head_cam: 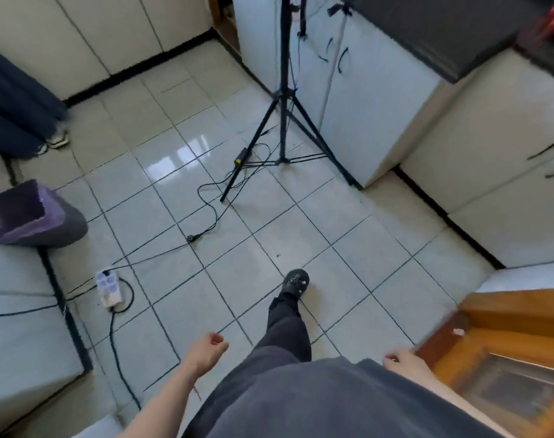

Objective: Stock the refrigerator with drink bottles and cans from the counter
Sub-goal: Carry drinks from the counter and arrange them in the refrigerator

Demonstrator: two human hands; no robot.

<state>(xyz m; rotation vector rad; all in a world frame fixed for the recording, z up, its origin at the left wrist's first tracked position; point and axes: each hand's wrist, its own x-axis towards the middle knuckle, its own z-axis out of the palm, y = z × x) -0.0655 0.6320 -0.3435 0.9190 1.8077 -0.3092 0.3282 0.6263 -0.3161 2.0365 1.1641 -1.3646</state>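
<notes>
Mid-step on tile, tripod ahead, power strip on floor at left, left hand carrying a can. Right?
No: the left hand holds nothing, fingers loosely curled, per the head view. The tripod and power strip are as stated.

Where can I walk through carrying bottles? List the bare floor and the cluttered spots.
Bare tiles lie between the shoe and the cream cabinets at right. Crowded: cables trail from the tripod to the power strip; the waste bin stands at left.
</notes>
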